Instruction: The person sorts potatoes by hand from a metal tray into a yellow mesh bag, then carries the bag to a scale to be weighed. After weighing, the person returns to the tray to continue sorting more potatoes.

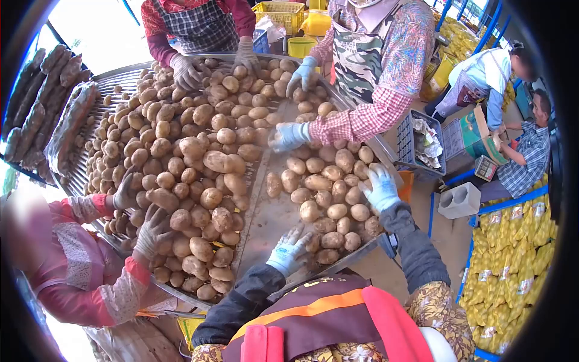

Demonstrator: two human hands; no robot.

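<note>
My left hand (288,251), in a pale blue and white glove, rests low on the metal sorting table (256,226). Its fingers are spread, with the tips beside the nearest potatoes (332,240). Across the same group, my right hand (380,187) wears a matching glove and lies at the table's right side. Its fingers stretch over the potatoes at that edge, and nothing shows gripped in it. Between both hands sit several brown potatoes (336,211), some with soil on them. A much larger heap of potatoes (181,163) covers the table's left part.
Co-workers' gloved hands reach in: a blue glove (289,137) opposite, grey gloves (187,71) at the far side, a grey glove (152,232) at left. A dark crate (413,142) stands right of the table. Yellow net bags (512,265) fill the right. Filled sacks (72,123) lie at left.
</note>
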